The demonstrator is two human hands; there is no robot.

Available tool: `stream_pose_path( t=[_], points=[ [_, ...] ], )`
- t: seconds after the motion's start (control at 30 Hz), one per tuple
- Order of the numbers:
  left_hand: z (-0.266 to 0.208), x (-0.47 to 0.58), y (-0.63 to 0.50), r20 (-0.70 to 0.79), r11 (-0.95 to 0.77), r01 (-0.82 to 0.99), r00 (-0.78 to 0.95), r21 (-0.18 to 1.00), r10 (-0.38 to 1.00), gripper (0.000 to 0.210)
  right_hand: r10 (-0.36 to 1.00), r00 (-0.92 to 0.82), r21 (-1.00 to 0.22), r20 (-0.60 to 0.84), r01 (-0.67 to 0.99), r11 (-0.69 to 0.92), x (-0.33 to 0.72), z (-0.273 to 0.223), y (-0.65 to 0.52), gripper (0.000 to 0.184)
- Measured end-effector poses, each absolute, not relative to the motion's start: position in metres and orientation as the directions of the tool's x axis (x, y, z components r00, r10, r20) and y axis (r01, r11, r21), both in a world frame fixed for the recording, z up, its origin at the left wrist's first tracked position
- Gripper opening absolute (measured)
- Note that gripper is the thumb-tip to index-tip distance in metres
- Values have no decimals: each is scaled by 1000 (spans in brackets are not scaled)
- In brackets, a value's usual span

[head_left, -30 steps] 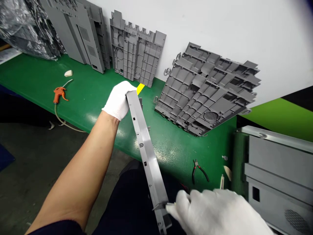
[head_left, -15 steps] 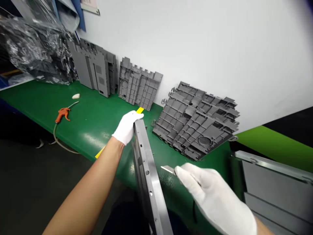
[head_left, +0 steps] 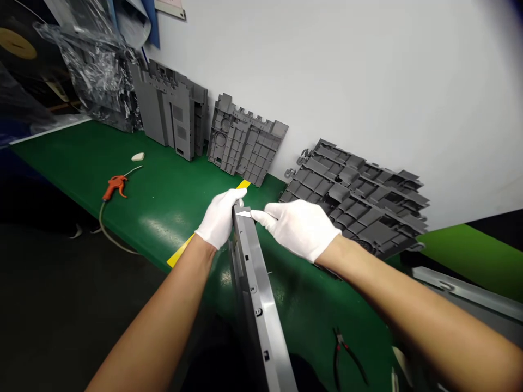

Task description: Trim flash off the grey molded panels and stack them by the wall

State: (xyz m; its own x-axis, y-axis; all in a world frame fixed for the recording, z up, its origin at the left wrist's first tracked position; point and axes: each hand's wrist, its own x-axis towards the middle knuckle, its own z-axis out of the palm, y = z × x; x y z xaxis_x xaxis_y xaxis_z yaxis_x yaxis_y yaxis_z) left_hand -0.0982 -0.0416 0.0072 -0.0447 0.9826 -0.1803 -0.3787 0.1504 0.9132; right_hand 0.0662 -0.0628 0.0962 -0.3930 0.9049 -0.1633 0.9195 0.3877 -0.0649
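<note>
Grey panel (head_left: 263, 291) points lengthwise forward and slightly left.

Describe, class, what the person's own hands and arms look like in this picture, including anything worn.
The left hand and right hand wear plain white gloves that end at the wrist, with no marking visible. The left forearm and right forearm are bare; no sleeve shows.
</note>
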Motion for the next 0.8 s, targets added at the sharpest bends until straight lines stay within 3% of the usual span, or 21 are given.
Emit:
stream_pose_path(
  t=[0.17, 0.47, 0.67, 0.8],
  points=[
    [7, -103, -43, -186, 150, -407, -49, 901, 981, 40, 884, -435, 32, -170, 895, 446, 60, 101, -59, 73],
    [5, -102, -43, -176, 140, -399, -55, 906, 983, 40, 859, -466, -37, -211, 882, 469, 63, 103, -52, 76],
    [5, -102, -43, -183, 147, -406, -51, 902, 982, 39, 852, -500, 129, -155, 845, 519, 60, 106, -54, 75],
    [6, -103, -43, -200, 166, -421, -37, 892, 979, 39, 836, -531, 161, -140, 821, 548, 59, 107, -55, 72]
  ],
)
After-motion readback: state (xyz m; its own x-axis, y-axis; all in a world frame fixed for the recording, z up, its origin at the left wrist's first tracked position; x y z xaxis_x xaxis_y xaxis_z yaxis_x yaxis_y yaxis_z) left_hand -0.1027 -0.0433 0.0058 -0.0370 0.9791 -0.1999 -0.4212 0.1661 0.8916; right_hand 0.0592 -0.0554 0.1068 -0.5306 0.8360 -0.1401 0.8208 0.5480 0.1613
